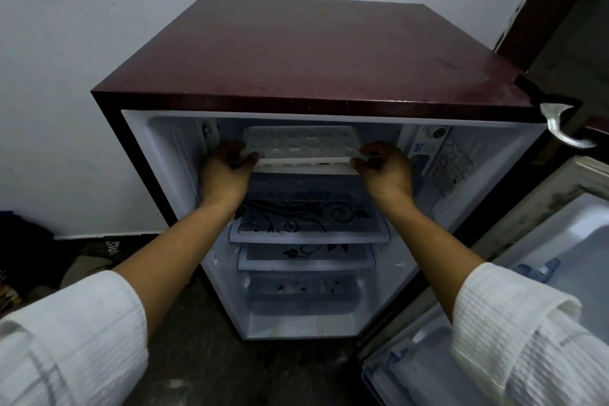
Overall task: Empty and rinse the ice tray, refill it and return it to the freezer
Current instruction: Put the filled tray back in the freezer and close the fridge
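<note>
A clear plastic ice tray (301,145) sits level at the mouth of the freezer compartment at the top of a small maroon fridge (296,53). My left hand (225,171) grips the tray's left end, thumb on its upper edge. My right hand (385,168) grips the tray's right end, fingers curled round the rim. The tray rests on or just above the white front lip of the freezer shelf (306,165); I cannot tell whether it touches. What the tray's cells hold is blurred.
The fridge door (527,290) stands open at the right, its inner shelves facing me. Below the freezer are glass shelves with a black floral print (306,221) and a bottom drawer (301,293). A grey wall stands behind; dark items lie on the floor at left (23,250).
</note>
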Motion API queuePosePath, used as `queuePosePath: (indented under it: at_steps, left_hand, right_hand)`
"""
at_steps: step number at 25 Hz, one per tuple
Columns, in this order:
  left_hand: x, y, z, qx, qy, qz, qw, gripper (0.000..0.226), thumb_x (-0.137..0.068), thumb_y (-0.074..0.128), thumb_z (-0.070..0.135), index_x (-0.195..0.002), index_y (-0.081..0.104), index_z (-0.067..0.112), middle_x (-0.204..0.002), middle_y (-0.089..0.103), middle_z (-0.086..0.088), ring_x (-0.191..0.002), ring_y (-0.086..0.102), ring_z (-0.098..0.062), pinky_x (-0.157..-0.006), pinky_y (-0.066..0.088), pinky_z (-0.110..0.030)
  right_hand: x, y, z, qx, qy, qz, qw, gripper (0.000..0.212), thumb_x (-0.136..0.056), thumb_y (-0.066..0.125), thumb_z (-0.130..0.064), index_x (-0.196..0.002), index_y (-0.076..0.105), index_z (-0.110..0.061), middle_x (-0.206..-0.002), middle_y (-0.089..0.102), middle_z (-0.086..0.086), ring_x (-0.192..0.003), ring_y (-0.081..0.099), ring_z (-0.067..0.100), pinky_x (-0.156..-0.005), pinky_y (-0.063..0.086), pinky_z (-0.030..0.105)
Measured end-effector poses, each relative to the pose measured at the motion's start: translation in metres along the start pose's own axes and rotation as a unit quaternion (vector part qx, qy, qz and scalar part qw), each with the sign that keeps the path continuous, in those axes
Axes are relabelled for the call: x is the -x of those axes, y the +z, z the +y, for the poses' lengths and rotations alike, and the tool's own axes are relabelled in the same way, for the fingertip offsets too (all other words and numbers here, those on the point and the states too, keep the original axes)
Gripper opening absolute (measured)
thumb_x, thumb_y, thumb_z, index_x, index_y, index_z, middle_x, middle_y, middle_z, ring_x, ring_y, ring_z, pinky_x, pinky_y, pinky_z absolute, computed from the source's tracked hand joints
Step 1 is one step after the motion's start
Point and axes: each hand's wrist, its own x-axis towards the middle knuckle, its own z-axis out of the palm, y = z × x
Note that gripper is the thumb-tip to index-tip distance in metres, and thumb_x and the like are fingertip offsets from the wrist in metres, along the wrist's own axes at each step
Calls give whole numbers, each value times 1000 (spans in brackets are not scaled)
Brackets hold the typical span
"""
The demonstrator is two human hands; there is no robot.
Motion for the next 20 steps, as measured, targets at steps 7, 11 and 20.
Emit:
queuePosePath:
  at_steps: [7,11,20]
  left_hand:
    - [-1,-1,-12,-121,98,16,988,22,-104,63,24,-119,73,12,-122,71,-7,-106,65,-24,-86,48,-27]
    - [10,-3,-27,-275,221,27,935,33,-104,59,16,-135,68,8,-132,68,-17,-119,59,-42,-98,52,-46]
    - [12,4,-29,-414,219,-48,882,74,-104,39,51,-156,42,0,-157,49,-21,-147,38,-47,-119,37,-57]
  right_hand:
    - [6,10,7,99,-72,8,992,30,-99,66,-27,-125,68,-11,-127,62,11,-104,65,25,-92,55,36]
    - [18,11,8,203,-144,27,968,37,-99,62,-24,-132,64,-9,-130,66,14,-116,61,35,-98,52,44]
    - [20,19,13,352,-128,-65,925,70,-106,35,-51,-157,31,-2,-163,33,19,-148,34,37,-123,25,49]
